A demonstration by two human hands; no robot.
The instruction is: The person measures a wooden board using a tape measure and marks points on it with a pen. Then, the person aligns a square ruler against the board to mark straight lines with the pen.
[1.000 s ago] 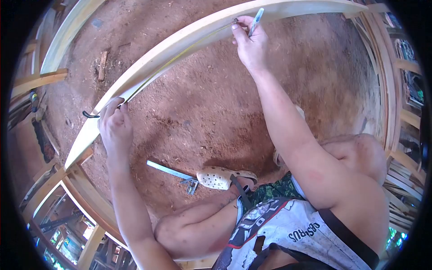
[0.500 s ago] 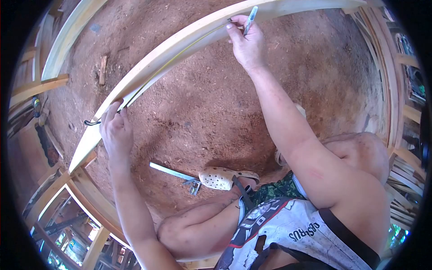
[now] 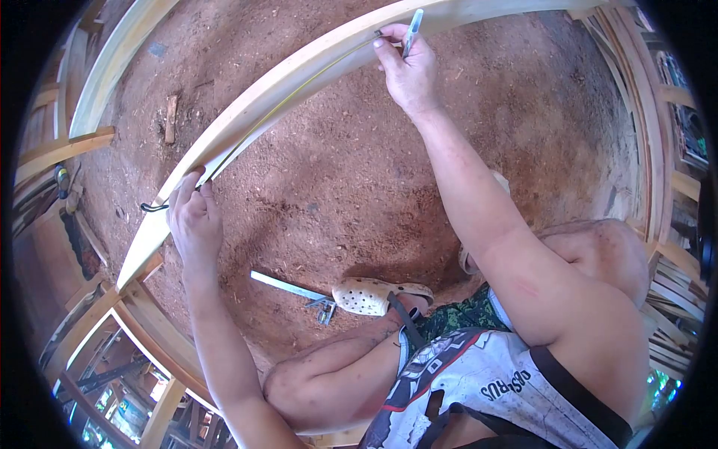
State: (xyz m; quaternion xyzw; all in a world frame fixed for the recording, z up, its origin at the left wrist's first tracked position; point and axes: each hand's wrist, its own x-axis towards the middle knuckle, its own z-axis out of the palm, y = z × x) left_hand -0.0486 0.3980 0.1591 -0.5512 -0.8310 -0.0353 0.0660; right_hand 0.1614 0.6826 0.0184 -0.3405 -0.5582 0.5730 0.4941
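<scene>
A yellow tape measure point(image 3: 288, 98) is stretched along the side of a long pale wooden board point(image 3: 247, 105), which looks curved in this view. My left hand point(image 3: 196, 213) is closed around the tape measure's body at the board's left part; the body is mostly hidden, and a black strap loop point(image 3: 153, 206) sticks out beside it. At the upper middle, my right hand point(image 3: 411, 75) pinches the hooked end of the tape against the board. A marker pen point(image 3: 412, 33) stands up between the fingers of that same hand.
A combination square point(image 3: 288, 286) lies on the dirt floor point(image 3: 344, 194) beside my pale clog point(image 3: 366, 296). Another board point(image 3: 112, 67) stands at upper left. Wooden framing point(image 3: 105, 307) is at lower left, and stacked timber point(image 3: 647, 120) lines the right. A wood scrap point(image 3: 171, 118) lies on the floor.
Almost nothing differs. My right hand with the tape end and marker has shifted very slightly left; the left hand stays in place.
</scene>
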